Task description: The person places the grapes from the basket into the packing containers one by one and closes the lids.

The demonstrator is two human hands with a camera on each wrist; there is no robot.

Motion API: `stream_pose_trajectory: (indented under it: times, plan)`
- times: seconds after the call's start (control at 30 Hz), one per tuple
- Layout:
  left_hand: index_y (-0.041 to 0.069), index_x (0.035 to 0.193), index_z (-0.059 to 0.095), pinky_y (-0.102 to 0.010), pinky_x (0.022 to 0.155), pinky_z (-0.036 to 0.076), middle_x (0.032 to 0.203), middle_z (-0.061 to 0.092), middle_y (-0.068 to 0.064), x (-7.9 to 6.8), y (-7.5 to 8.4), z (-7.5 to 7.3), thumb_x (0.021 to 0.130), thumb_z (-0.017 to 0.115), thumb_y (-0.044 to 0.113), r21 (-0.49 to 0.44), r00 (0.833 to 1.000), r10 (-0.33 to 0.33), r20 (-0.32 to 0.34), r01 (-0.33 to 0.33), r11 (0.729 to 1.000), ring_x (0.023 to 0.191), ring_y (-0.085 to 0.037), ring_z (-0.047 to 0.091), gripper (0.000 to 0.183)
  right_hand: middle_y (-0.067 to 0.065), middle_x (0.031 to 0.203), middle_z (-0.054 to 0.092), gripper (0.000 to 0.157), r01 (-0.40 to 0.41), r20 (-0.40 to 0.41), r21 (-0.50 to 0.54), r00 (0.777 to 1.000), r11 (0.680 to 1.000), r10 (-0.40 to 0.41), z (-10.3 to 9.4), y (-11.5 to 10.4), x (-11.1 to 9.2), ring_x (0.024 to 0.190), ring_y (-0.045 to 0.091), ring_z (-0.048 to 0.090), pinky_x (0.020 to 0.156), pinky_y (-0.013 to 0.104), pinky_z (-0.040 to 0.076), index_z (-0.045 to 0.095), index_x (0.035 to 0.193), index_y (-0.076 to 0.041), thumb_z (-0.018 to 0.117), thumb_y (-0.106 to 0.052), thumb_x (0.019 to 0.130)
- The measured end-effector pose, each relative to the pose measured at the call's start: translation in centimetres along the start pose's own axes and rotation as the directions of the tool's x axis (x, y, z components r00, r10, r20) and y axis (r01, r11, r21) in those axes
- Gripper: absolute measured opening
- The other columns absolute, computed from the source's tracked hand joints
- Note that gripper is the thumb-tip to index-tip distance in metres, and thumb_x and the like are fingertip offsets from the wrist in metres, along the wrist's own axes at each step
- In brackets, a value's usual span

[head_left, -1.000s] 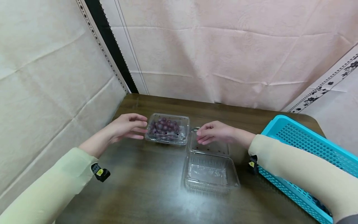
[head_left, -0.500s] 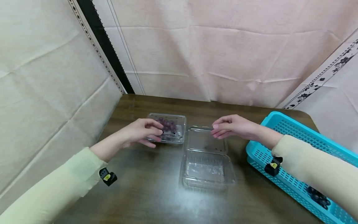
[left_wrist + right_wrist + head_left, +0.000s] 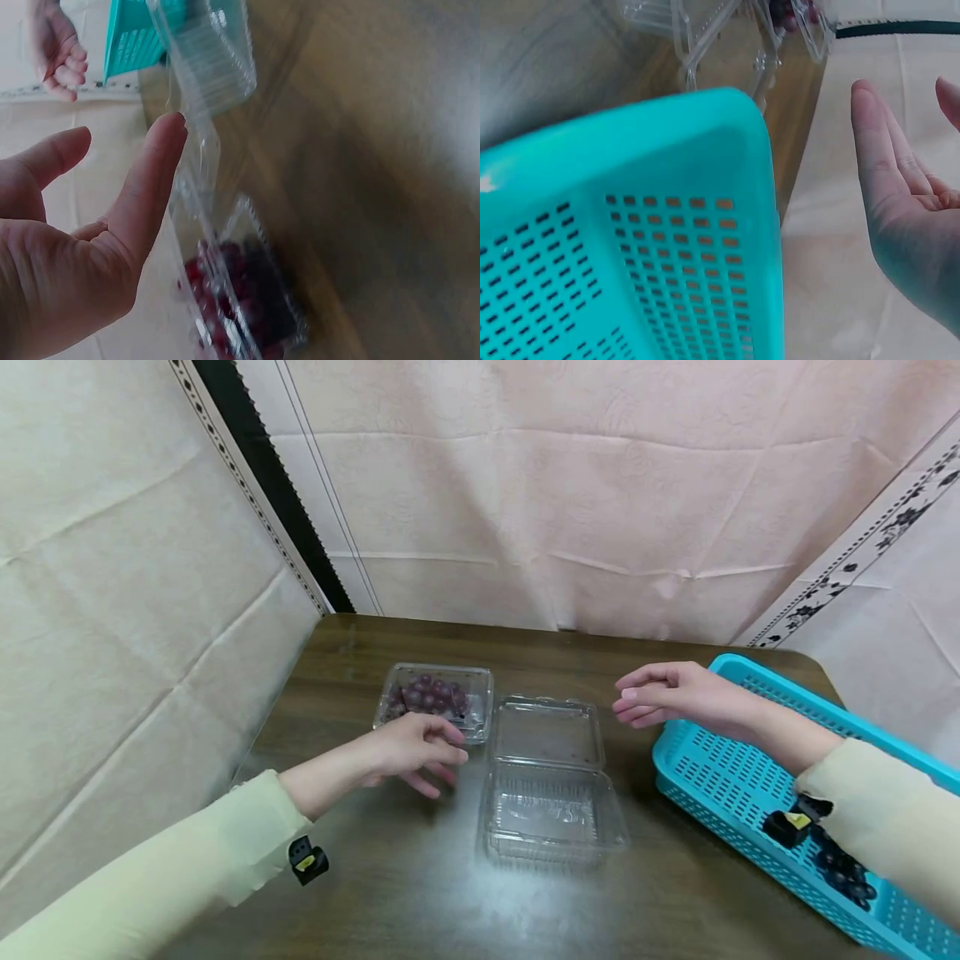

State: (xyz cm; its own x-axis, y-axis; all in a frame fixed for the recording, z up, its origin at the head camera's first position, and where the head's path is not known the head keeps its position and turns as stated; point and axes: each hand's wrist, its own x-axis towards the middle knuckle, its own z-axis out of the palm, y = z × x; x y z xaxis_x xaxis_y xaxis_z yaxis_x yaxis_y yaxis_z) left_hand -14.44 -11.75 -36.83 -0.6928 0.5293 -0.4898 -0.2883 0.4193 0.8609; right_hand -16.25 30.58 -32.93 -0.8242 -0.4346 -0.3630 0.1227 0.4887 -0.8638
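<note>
Since the earlier frame, my right grip (image 3: 678, 695) shifts from above the unfolded clear clamshell (image 3: 551, 768) toward the turquoise basket (image 3: 731, 777), and my left grip (image 3: 420, 750) passes to the near side of the lidded grape box (image 3: 480, 706). Both are released, fingers loosely extended, holding nothing. The red grapes (image 3: 427, 693) sit inside that box, at the tabletop's (image 3: 375, 877) far side. The clamshell lies flat, lid folded back, presumably leaving its base accessible; the basket, bearing dark grapes (image 3: 843, 872), probably stands rightward for my right arm's reach.
</note>
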Motion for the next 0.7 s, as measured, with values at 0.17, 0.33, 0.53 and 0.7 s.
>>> stream_pose_trajectory:
  times: [0.17, 0.33, 0.53, 0.7]
  plan:
    - [-0.005, 0.137, 0.058, -0.044, 0.076, 0.070, 0.129, 0.072, -0.022, 0.3, -0.5, 1.5, 0.104, 0.071, 0.016, -0.024, 0.999, -0.036, 0.010, 0.036, 0.999, 0.109, -0.038, 0.075, 0.042, 0.023, 0.136, 0.070, 0.050, 0.010, -0.023, -0.022, 1.000, 1.000, -0.010, -1.0, 0.4, -1.6, 0.119, 0.031, 0.074, 0.101, 0.038, 0.063, 0.049, 0.149, 0.006, 0.058, -0.027, 0.112]
    - [-0.005, 0.135, 0.059, -0.041, 0.070, 0.070, 0.127, 0.071, -0.024, 1.1, -1.6, 2.8, 0.103, 0.073, 0.018, -0.056, 0.998, -0.064, 0.022, 0.065, 0.996, 0.106, -0.039, 0.076, 0.042, 0.022, 0.137, 0.070, 0.051, -0.021, -0.042, -0.054, 0.999, 0.998, 0.019, -2.0, 1.1, -2.9, 0.116, 0.025, 0.075, 0.101, 0.031, 0.062, 0.048, 0.150, 0.004, 0.057, -0.029, 0.113]
    - [-0.005, 0.132, 0.062, -0.041, 0.069, 0.070, 0.120, 0.072, -0.025, 1.8, -2.5, 3.9, 0.103, 0.074, 0.020, -0.102, 0.996, -0.081, 0.047, 0.086, 0.991, 0.101, -0.038, 0.078, 0.040, 0.020, 0.140, 0.069, 0.054, -0.051, -0.051, -0.077, 0.998, 0.996, 0.047, -3.0, 2.0, -3.9, 0.121, 0.028, 0.073, 0.104, 0.027, 0.059, 0.043, 0.154, 0.003, 0.055, -0.031, 0.114]
    - [-0.005, 0.132, 0.063, -0.042, 0.067, 0.070, 0.120, 0.072, -0.027, 2.0, -2.9, 4.6, 0.103, 0.074, 0.019, -0.132, 0.994, -0.097, 0.051, 0.103, 0.986, 0.095, -0.036, 0.079, 0.039, 0.021, 0.143, 0.067, 0.053, -0.064, -0.049, -0.074, 0.997, 0.995, 0.061, -3.4, 2.6, -4.6, 0.122, 0.027, 0.072, 0.100, 0.021, 0.058, 0.041, 0.156, 0.002, 0.053, -0.029, 0.115]
